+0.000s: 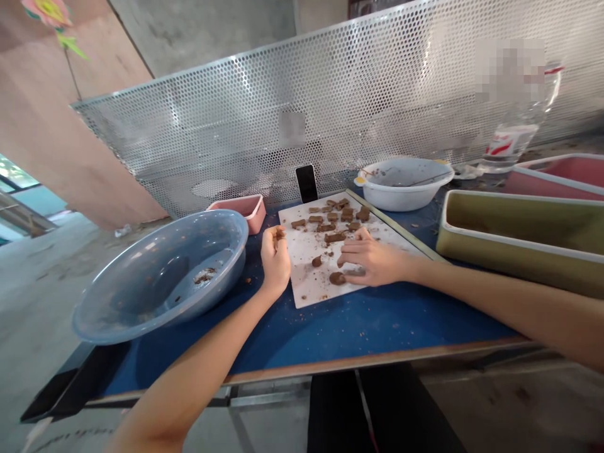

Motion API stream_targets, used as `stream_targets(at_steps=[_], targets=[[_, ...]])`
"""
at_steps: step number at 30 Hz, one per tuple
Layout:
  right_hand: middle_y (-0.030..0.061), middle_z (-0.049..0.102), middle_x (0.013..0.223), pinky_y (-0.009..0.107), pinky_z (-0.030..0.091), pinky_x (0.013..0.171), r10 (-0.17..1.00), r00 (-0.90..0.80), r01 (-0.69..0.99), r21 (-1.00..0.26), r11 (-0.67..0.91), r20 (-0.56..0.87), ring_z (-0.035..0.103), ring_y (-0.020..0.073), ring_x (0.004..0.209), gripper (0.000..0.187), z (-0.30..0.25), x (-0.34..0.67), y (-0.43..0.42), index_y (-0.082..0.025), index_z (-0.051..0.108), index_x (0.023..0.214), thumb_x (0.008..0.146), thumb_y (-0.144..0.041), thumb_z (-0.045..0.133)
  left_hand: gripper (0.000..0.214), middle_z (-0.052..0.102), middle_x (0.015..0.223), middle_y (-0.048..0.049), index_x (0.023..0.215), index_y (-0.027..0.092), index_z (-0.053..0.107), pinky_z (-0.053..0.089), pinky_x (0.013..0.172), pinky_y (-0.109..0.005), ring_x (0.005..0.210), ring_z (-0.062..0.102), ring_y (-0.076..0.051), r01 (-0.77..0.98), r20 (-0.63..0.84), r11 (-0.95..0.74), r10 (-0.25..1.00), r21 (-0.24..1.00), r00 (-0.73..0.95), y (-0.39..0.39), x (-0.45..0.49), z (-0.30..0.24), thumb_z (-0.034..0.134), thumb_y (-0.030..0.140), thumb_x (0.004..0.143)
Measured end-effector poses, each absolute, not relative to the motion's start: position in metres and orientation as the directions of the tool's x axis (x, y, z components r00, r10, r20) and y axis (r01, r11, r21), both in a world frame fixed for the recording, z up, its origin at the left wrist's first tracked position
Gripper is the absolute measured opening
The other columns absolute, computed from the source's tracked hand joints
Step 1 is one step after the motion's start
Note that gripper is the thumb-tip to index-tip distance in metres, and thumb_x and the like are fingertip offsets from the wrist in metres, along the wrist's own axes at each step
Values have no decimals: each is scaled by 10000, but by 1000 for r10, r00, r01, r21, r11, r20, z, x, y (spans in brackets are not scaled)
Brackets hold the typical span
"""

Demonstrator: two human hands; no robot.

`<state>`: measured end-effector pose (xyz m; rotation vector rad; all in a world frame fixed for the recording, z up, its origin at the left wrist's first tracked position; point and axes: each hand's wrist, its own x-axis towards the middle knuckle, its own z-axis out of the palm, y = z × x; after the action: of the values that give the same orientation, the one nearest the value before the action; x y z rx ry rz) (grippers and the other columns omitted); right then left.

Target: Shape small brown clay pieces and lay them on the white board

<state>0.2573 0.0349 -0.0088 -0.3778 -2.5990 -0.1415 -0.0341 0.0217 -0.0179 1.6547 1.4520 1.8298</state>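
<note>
My left hand (276,258) is raised at the left edge of a white board (309,290), its fingers curled around a small bit of brown clay that shows at the fingertips. Over the board, my right hand (370,259) has its fingers apart. Its thumb side reaches a round, flattened clay lump (336,278), and I cannot tell whether it presses on it. A smaller clay lump (316,261) lies between the hands. Farther back on the board are several short clay pieces, among them a bone-shaped one (335,237). Crumbs are scattered around them.
A large blue basin (160,270) stands at left, with a pink tray (255,214) behind it. A phone (306,184) leans against the perforated metal screen (226,138). Right of the board are a white basin (403,192), an olive planter (509,245) and a plastic bottle (512,141).
</note>
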Motion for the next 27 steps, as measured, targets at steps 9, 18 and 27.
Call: stream_targets(at_steps=[9, 18, 27], targets=[[45, 743, 992, 429, 341, 945, 463, -797, 381, -272, 883, 387, 693, 226, 899, 364, -16, 258, 22, -199, 752, 1109, 1056, -556, 704, 189, 713, 1107, -53, 1099, 228, 671, 514, 886, -335, 1042, 674, -213, 385, 546, -431, 794, 816, -270, 7, -22, -15, 550, 198, 957], [50, 711, 874, 418, 393, 908, 527, -775, 397, -381, 835, 348, 651, 236, 907, 371, -23, 252, 22, -213, 775, 961, 1083, -542, 656, 183, 719, 1098, -61, 1084, 228, 673, 531, 871, -326, 1029, 677, -211, 392, 562, -444, 784, 805, -265, 5, -20, -13, 557, 184, 949], [169, 781, 1338, 549, 418, 967, 473, -731, 591, 108, 800, 492, 697, 315, 1175, 435, 44, 344, 20, -261, 809, 1186, 1188, -489, 438, 196, 708, 1078, -58, 1087, 224, 667, 523, 873, -329, 1008, 675, -206, 378, 543, -435, 801, 817, -251, 3, -17, -14, 555, 168, 936]])
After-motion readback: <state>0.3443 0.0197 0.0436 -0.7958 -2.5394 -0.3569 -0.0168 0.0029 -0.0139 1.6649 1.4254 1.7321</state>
